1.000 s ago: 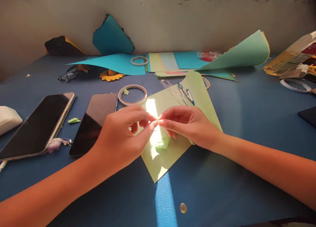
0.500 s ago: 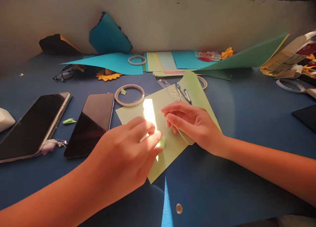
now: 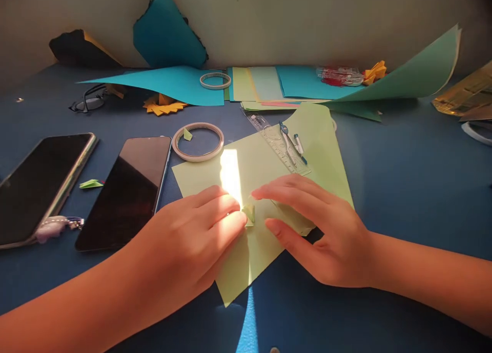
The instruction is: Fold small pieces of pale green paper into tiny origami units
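A small folded piece of light green paper [image 3: 249, 216] lies at the fingertips of my left hand [image 3: 192, 237], whose closed fingers grip its left side. Beneath it spreads a large pale green sheet [image 3: 203, 174], its far right part curling up. Just right of the folded piece, my right hand [image 3: 326, 230] hovers with thumb and fingers apart, holding nothing. Beyond the hands, a clear plastic ruler [image 3: 273, 138] and a drawing compass [image 3: 285, 138] rest on the sheet. Sunlight falls across the paper and my left fingers.
Two phones [image 3: 46, 184] [image 3: 128, 189] lie at the left, a small green folded paper [image 3: 91, 184] between them. A tape roll [image 3: 199, 158] sits beyond my left hand; another tape roll [image 3: 215, 85] rests on blue paper [image 3: 165, 84]. Coloured sheets [image 3: 303, 81] line the wall.
My right hand has opened, thumb and fingers spreading apart, and shifted slightly nearer. My left hand has settled lower over the folded paper, its fingers closer together. The view has tilted down.
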Demonstrator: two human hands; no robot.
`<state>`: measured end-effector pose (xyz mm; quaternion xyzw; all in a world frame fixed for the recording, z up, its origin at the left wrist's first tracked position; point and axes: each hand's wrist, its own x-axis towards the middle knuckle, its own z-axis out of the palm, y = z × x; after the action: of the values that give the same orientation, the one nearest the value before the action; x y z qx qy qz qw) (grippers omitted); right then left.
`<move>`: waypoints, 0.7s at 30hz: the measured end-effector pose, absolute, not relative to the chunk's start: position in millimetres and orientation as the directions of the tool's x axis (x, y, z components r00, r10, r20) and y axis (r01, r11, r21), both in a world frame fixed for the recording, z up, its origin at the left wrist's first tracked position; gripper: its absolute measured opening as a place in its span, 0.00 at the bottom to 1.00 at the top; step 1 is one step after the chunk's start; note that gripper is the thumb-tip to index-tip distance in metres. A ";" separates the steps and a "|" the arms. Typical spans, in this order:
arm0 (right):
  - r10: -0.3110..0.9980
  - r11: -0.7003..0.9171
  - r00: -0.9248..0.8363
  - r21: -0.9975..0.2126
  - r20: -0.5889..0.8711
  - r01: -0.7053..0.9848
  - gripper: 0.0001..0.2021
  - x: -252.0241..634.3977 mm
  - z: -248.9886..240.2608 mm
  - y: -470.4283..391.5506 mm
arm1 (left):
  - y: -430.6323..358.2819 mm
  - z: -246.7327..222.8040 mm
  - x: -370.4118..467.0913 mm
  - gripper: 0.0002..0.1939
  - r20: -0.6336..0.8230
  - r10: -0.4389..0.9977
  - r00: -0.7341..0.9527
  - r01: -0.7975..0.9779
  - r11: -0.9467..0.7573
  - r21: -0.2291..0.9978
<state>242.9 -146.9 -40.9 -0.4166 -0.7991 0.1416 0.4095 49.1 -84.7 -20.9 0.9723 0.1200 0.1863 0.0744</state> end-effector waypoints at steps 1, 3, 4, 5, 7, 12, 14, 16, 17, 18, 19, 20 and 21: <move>0.767 0.630 -0.333 -0.546 0.548 0.552 0.15 242.5 -40.6 -146.8 | -85.1 -21.0 48.8 0.04 0.365 0.259 0.894 0.204 -0.962 0.184; 0.754 0.644 -0.352 -0.519 0.555 0.561 0.17 242.1 -40.4 -146.8 | -86.1 -19.7 47.8 0.03 0.409 0.285 0.867 0.211 -0.953 0.217; 0.755 0.643 -0.354 -0.516 0.552 0.565 0.17 242.1 -40.4 -147.0 | -86.7 -18.1 47.2 0.04 0.408 0.325 0.854 0.228 -0.936 0.268; 0.757 0.641 -0.351 -0.519 0.552 0.566 0.17 242.2 -40.4 -147.1 | -87.2 -16.1 46.8 0.05 0.385 0.376 0.843 0.252 -0.907 0.336; 0.761 0.634 -0.331 -0.532 0.557 0.561 0.17 242.3 -40.2 -147.7 | -87.9 -10.9 46.4 0.05 0.305 0.488 0.818 0.305 -0.817 0.489; 0.752 0.636 -0.267 -0.558 0.603 0.533 0.18 239.3 -39.0 -149.7 | -88.3 -1.6 49.6 0.05 0.110 0.667 0.737 0.416 -0.576 0.704; 0.753 0.633 -0.242 -0.574 0.612 0.520 0.18 236.6 -38.7 -150.7 | -89.3 -2.3 52.1 0.05 0.060 0.689 0.722 0.420 -0.505 0.754; 0.750 0.638 -0.232 -0.583 0.620 0.503 0.18 233.8 -38.9 -152.0 | -91.1 -5.2 53.9 0.05 0.022 0.703 0.711 0.418 -0.448 0.790; 0.747 0.642 -0.231 -0.586 0.624 0.494 0.19 232.5 -39.0 -152.6 | -92.2 -7.0 54.3 0.05 0.016 0.707 0.707 0.418 -0.436 0.797; 0.742 0.647 -0.228 -0.587 0.630 0.486 0.19 231.4 -39.2 -153.3 | -93.6 -8.6 54.3 0.04 0.027 0.710 0.704 0.412 -0.438 0.799; 0.739 0.651 -0.225 -0.587 0.635 0.481 0.20 230.4 -39.3 -153.8 | -95.0 -9.9 54.1 0.04 0.052 0.711 0.701 0.401 -0.455 0.795; 0.735 0.655 -0.221 -0.586 0.641 0.477 0.20 229.6 -39.4 -154.3 | -96.3 -10.5 53.7 0.04 0.086 0.707 0.702 0.386 -0.479 0.789; 0.731 0.658 -0.215 -0.584 0.647 0.476 0.21 229.0 -39.4 -154.7 | -97.6 -10.4 53.2 0.05 0.120 0.703 0.701 0.371 -0.504 0.780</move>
<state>229.0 -154.7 -39.4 -0.3925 -0.7685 0.1308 0.4881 53.2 -97.6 -10.4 0.8395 0.3198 0.2172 0.3818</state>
